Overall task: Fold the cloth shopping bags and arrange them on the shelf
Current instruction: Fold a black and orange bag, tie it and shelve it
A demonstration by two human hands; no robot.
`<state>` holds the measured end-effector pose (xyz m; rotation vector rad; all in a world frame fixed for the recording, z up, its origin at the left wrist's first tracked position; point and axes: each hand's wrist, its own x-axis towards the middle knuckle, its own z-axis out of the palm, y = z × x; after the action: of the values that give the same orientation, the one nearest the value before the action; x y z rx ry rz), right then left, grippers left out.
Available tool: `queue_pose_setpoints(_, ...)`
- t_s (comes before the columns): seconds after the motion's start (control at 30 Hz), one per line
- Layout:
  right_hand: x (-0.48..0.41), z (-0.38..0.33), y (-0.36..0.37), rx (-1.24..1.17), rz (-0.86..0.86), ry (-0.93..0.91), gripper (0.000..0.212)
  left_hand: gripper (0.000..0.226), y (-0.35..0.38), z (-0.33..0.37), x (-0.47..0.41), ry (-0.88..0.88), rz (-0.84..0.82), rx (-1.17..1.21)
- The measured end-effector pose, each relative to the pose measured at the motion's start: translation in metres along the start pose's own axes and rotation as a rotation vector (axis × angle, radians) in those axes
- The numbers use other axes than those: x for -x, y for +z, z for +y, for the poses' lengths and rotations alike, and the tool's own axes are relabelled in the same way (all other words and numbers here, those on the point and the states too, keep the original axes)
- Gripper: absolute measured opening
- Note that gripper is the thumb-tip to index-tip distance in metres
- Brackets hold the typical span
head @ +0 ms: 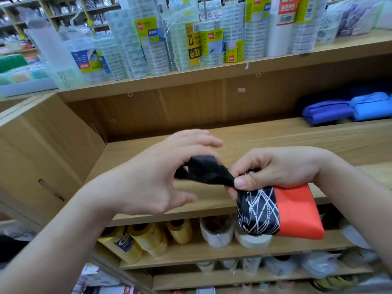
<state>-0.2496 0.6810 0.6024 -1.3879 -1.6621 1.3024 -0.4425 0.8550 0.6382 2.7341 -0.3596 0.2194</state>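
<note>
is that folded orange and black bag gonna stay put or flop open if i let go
Probably soft and light: the folded bag hangs from a pinch of the right hand, and its corners look rounded. The black strap bends limply, so the bundle may loosen. The fabric looks smooth, perhaps slippery.

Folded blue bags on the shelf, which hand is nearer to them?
Right. The right hand, pinching the orange and black bag, is below and left of the blue bags; the left hand is farther left.
</note>
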Motion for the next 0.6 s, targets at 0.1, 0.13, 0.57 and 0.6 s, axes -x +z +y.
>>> queue_pose_setpoints(0.1,0.003,0.008,-0.001,-0.146,-0.011,-0.025,0.019,0.048,0.007,0.006,-0.004,-0.014,-0.009,0.066)
queue_pose_setpoints(0.13,0.004,0.011,-0.001,-0.195,-0.020,-0.030,0.018,0.039,0.012,0.005,-0.004,-0.012,0.040,0.060)
queue_pose_setpoints(0.57,0.017,0.040,-0.007,-0.347,0.095,-0.095,0.062,0.021,0.025,0.000,-0.021,-0.319,0.619,0.799)
queue_pose_setpoints(0.6,0.019,0.039,-0.008,-0.283,0.132,-0.069,0.062,0.022,0.021,0.002,-0.024,-0.321,0.558,0.659)
